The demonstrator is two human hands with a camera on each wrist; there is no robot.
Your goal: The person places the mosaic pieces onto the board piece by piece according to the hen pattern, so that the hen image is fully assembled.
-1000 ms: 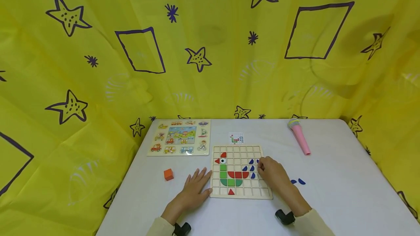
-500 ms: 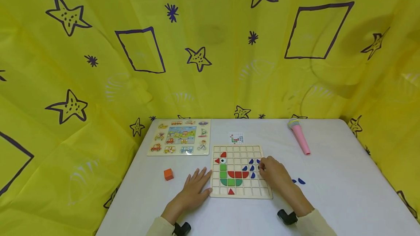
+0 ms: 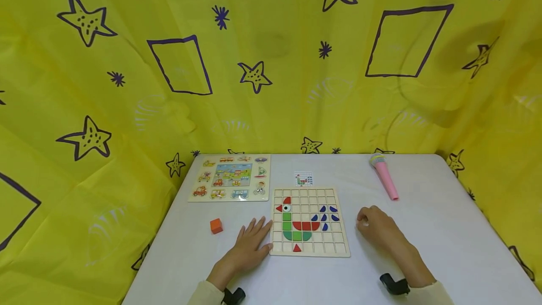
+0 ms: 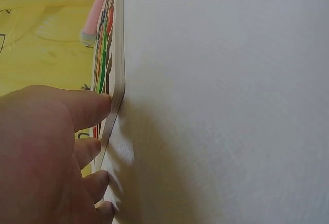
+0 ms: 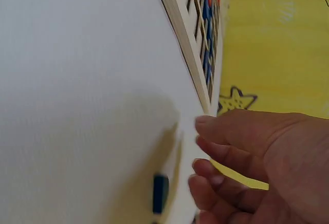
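A wooden grid board lies flat on the white table, its cells holding red, green and blue pieces laid out as a bird. Several blue half-round pieces sit toward its right side. My left hand rests with spread fingers against the board's left edge; up close, the thumb touches the rim. To the right of the board, my right hand hovers with loosely bent fingers and nothing between them. A loose blue piece lies on the table below its fingers, hidden by this hand in the head view.
Behind the board is a small picture card showing a similar bird. A vehicle puzzle lies at the back left, with an orange cube in front of it. Toward the back right lies a pink toy microphone. Yellow patterned cloth surrounds the table.
My right hand has left the board's right side and moved right, over the loose blue pieces. Two blue pieces it partly covered now show fully in the grid. The left hand stays put.
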